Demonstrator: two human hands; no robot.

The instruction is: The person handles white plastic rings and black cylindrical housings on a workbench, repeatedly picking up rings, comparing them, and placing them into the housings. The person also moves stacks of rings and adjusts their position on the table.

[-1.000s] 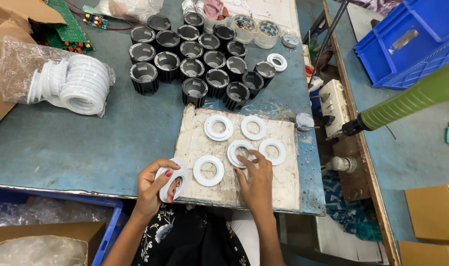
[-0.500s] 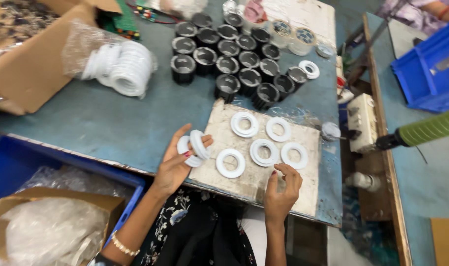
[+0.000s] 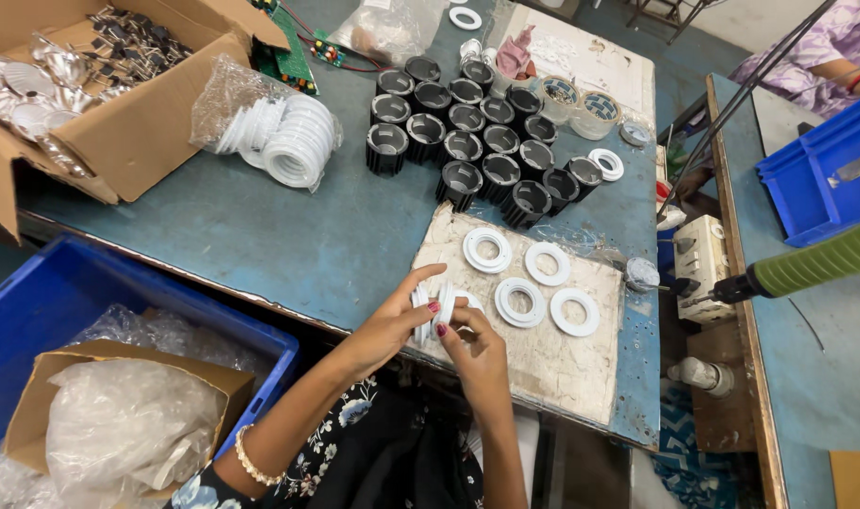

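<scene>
Both hands have come together since half a second ago, when my right rested apart on the board and my left held the rings alone.

Far left, a blue plastic crate [image 3: 90,292] sits below the table edge, holding a small cardboard box [image 3: 109,372] stuffed with crumpled clear plastic bags [image 3: 128,429]. Above it, an open brown cardboard carton [image 3: 138,123] on the blue-green worktable [image 3: 288,236] holds shiny metal reflectors and small dark parts. Next along, a clear plastic bag [image 3: 232,94] lies open with a stack of white plastic rings [image 3: 293,141] spilling from it.

My left hand [image 3: 392,325] curls its fingers around a few flat white plastic rings [image 3: 420,311], thumb and fingertips closed on their edges. My right hand [image 3: 477,353] meets it, fingers pinched shut on the same white ring stack [image 3: 446,306], at the near left corner of the worn pale board [image 3: 552,368].

On that board lie four loose white rings [image 3: 529,283], apart from each other. Beyond them stands a cluster of black ribbed cylindrical housings [image 3: 477,141], open ends up, packed side by side. Further right, two tape rolls [image 3: 576,104] sit near the table's far edge, and a blue bin [image 3: 816,179] rests on the neighbouring bench.
</scene>
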